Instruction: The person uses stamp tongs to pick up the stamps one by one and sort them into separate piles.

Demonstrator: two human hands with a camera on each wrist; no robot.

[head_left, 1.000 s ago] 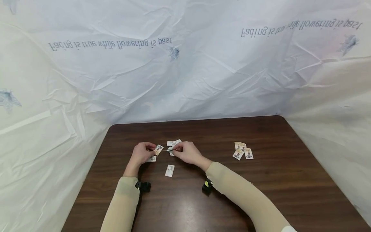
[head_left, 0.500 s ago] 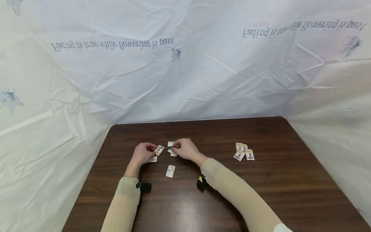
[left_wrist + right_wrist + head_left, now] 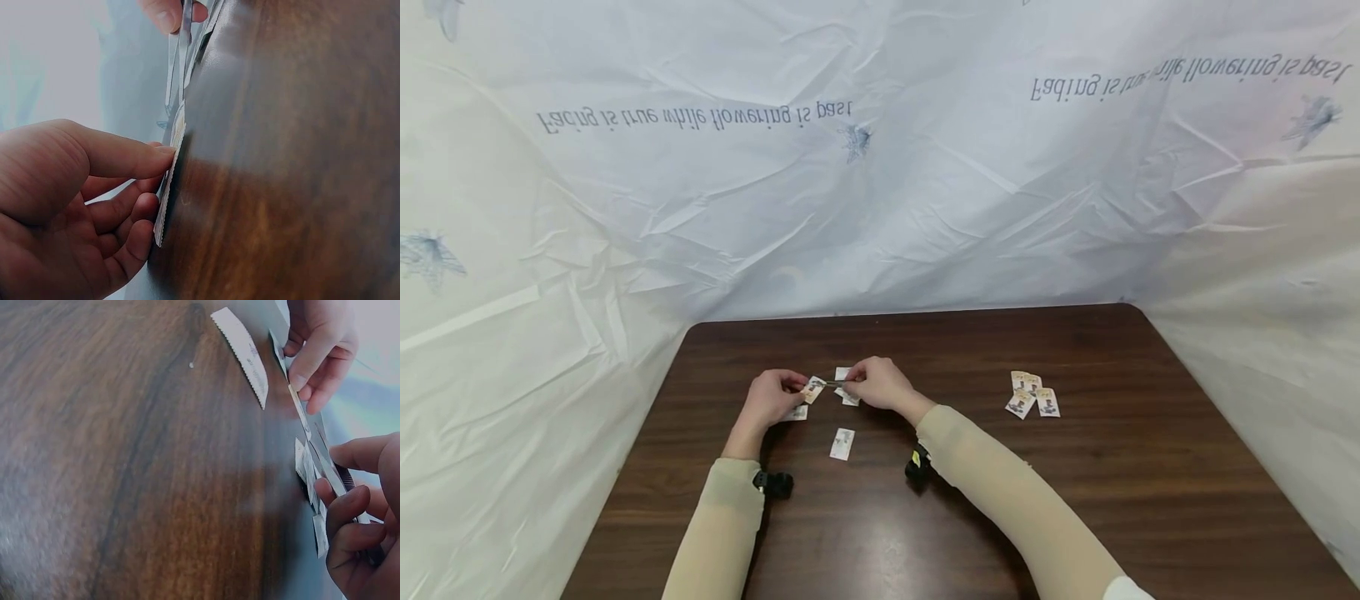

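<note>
"Tweezers (image 3: 184,56) in your right hand (image 3: 880,385)?"

"Yes, your thumb and fingers pinch them, tips at the right edge of the printed card (image 3: 813,388); whether they grip it, I can't tell."

"And your left hand (image 3: 772,394)?"

"Thumb and fingers pinch that card's left side, just above the table (image 3: 880,517). One loose card (image 3: 842,444) lies nearer you; a cluster of cards (image 3: 1019,403) sits well to your right."

The left hand (image 3: 772,395) pinches a card (image 3: 814,389) — at its three o'clock, the right hand (image 3: 883,385) grips a slim tool (image 3: 832,383). A single card (image 3: 842,444) lies at five o'clock, a card cluster (image 3: 1022,402) farther out at three.
</note>
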